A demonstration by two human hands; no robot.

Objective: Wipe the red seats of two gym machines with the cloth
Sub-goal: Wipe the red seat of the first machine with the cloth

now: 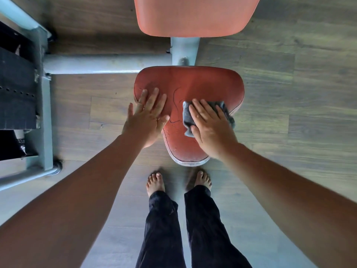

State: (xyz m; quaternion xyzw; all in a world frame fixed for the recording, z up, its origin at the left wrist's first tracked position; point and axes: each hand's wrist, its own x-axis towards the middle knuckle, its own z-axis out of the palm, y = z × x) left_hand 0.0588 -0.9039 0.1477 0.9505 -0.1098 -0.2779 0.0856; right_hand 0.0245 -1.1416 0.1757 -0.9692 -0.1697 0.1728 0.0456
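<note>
- No brand, label or readable writing shows on the machine or the padding; the only marks on the worn red padded seat (195, 88) are thin dark curving cracks running down its middle.
- The small crumpled grey cloth (188, 117) lies on the right half of the seat, pinned under the right hand (209, 125), with its edges showing to the left of the fingers and beyond the fingertips.
- The right hand lies flat, palm down, fingers extended and slightly spread over the cloth, pressing rather than gripping it.
- The left hand (148, 117) is spread wide and holds nothing; its fingers rest on the left part of the seat while its palm overhangs the seat's left edge.
- The two hands are apart, the cracked middle strip of the seat lying between them.
- A red padded backrest (195, 14) stands beyond the seat, joined by a pale grey metal frame (100, 63).
- Bare feet (155, 182) in dark trousers stand on the wood-pattern floor (289, 93) just before the seat's narrow front end.
</note>
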